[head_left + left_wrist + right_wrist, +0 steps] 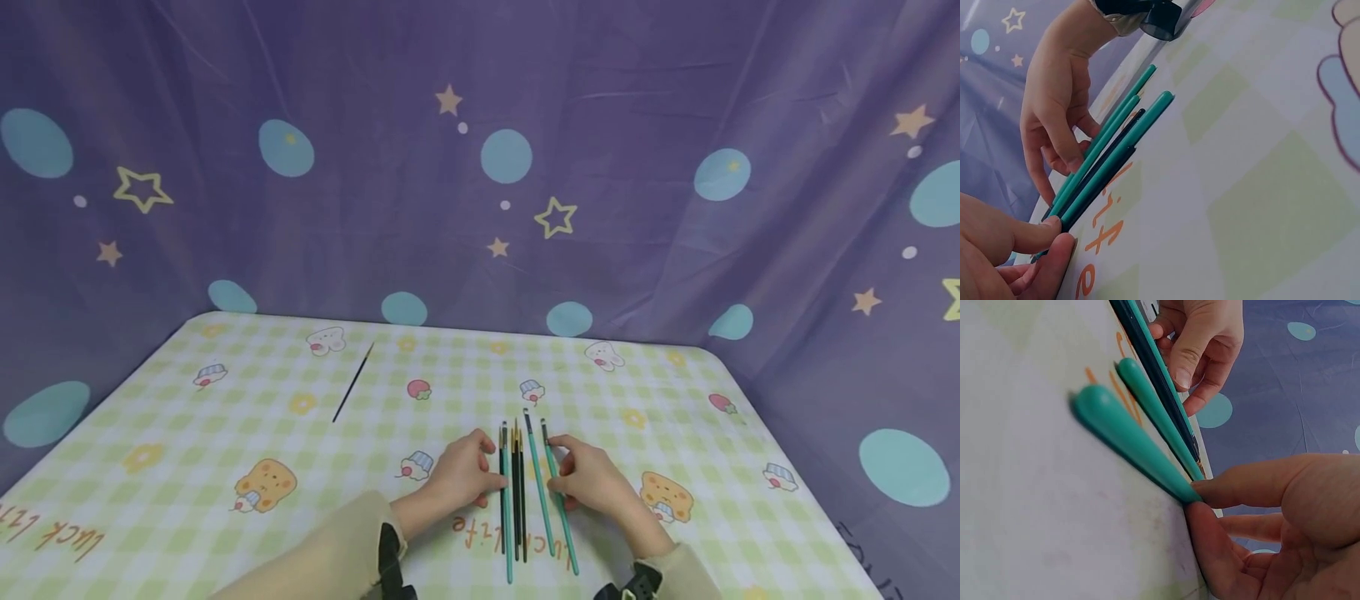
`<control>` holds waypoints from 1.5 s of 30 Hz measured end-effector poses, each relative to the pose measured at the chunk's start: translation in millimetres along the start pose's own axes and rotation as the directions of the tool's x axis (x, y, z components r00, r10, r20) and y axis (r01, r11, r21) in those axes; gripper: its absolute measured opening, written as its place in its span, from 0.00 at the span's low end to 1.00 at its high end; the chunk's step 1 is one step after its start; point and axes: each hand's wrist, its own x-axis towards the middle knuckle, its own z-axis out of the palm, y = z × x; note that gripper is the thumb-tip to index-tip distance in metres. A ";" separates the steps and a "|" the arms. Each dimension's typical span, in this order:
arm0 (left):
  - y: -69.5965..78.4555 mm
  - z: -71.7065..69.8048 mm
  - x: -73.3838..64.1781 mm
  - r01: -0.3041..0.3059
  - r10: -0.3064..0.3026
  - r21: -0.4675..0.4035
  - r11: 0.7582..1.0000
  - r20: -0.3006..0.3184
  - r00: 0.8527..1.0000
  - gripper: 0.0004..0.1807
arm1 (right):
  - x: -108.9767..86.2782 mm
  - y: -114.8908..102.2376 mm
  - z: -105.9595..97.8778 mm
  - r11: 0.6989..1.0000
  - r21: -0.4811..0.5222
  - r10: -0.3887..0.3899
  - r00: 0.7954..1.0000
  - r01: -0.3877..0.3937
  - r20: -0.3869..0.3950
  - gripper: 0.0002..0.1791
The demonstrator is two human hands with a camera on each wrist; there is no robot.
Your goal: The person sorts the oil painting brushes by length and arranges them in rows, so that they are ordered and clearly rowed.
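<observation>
A loose row of several paintbrushes lies on the table, some with black handles and some teal. My left hand (468,471) is at the row's left side, its thumb and curled fingers pinching at a teal paintbrush (1113,156) and the black paintbrush (502,517) beside it. On the other side, my right hand (588,475) holds the outermost teal paintbrush (1122,434) between thumb and finger. Another teal paintbrush (543,500) lies just left of that one. Black paintbrushes (523,508) with gold-coloured ferrules sit in the middle of the row.
A single black paintbrush (352,383) lies apart, toward the back left. The table (225,417) wears a green-and-white checked cloth printed with cartoon figures. A purple curtain (375,208) with stars and blue dots hangs behind and at both sides.
</observation>
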 end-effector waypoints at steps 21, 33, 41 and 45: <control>10.2 6.4 4.3 0.071 -0.062 0.102 0.992 -0.084 0.995 0.20 | 0.6 2.9 0.2 1.000 0.007 -0.008 1.000 0.008 -0.002 0.33; 20.9 1.4 5.8 0.017 0.016 0.283 0.959 -0.114 0.993 0.15 | 1.1 2.1 1.1 1.000 0.013 -0.011 1.000 0.011 -0.004 0.34; 23.0 -4.9 9.5 0.029 -0.009 0.311 0.950 -0.064 0.998 0.13 | 0.8 1.9 0.4 1.000 0.015 -0.008 1.000 0.008 0.004 0.33; 21.9 -7.3 11.3 0.077 -0.067 0.235 0.969 -0.052 0.996 0.14 | 1.1 2.9 1.1 1.000 0.016 -0.008 1.000 0.008 0.009 0.33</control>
